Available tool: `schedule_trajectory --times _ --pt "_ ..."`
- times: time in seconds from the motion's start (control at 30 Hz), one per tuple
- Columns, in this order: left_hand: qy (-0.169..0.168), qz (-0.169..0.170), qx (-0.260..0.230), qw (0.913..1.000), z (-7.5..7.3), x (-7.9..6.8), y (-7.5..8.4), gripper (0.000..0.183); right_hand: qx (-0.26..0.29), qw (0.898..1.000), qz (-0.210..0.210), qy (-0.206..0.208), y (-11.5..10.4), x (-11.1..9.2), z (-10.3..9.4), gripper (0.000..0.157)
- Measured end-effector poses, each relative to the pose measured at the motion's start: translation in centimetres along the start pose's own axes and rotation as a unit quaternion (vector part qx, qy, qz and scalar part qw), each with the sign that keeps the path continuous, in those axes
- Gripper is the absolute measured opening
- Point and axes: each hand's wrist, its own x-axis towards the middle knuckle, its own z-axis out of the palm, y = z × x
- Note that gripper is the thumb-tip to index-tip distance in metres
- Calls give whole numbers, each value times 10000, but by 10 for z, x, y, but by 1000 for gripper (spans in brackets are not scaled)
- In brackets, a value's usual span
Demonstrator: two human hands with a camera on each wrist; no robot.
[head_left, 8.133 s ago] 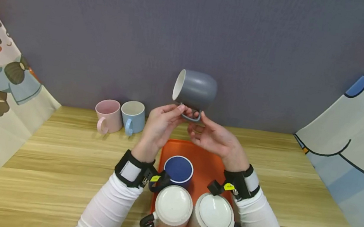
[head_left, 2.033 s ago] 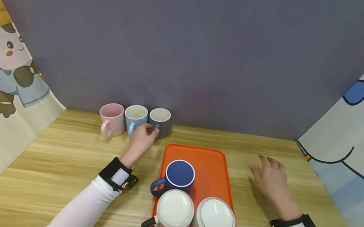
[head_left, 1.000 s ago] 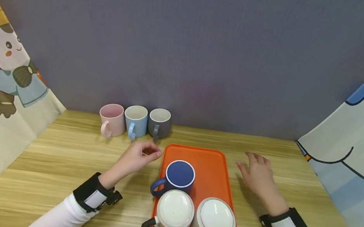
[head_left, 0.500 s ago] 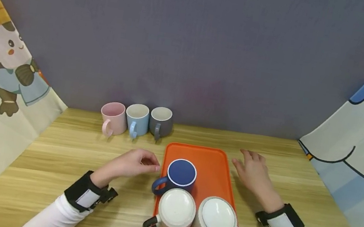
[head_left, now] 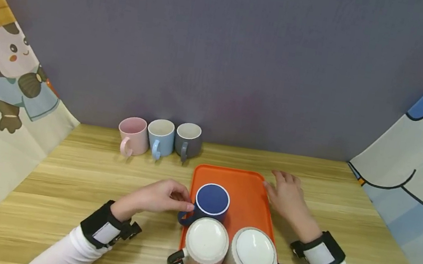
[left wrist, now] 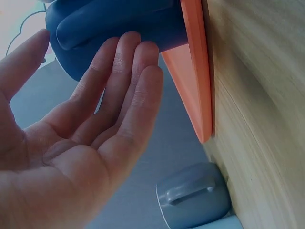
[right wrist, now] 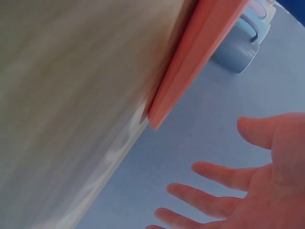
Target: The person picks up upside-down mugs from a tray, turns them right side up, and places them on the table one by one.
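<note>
On the left of the orange tray (head_left: 246, 183) stands a dark blue mug (head_left: 213, 199) with a white edge, its handle turned left. My left hand (head_left: 158, 197) is at that handle, with thumb and fingers apart on either side of the mug's handle (left wrist: 90, 28) in the left wrist view; whether they touch it I cannot tell. Two ribbed whitish mugs, one left (head_left: 206, 245) and one right (head_left: 252, 256), stand bottom up in front, with black handles outward. Beside the tray's far right corner hovers my right hand (head_left: 287, 198), fingers spread, holding nothing.
Along the back wall (head_left: 286, 70) stand a pink mug (head_left: 136, 139), a light blue mug (head_left: 163, 138) and a dark grey mug (head_left: 190, 141) in a row, upright, handles facing me. Wooden table surface (head_left: 64, 183) lies on both sides of the tray.
The dark grey mug, earlier held up by both hands, now stands in the back row. My left hand let go and came to the blue mug's handle; my right hand drifted left toward the tray.
</note>
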Motion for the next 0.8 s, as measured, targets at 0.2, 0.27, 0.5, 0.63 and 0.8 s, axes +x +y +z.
schedule_trajectory --times 0.2,0.27,0.5,0.63,0.8 --pt "60 63 -3 10000 4 1 2 20 23 10000 -71 53 -7 2 2 49" --pt "69 34 -14 10000 6 1 2 20 46 9999 -82 60 -9 3 3 49" --pt "45 -119 -82 9999 10 1 2 20 91 9999 -66 -12 -18 7 4 51" --pt "77 -117 -166 9998 12 1 2 18 40 9999 -41 -83 -20 8 6 52" --pt "114 -189 -469 9987 15 2 3 18 -11 9999 -134 -93 -22 10 7 52"
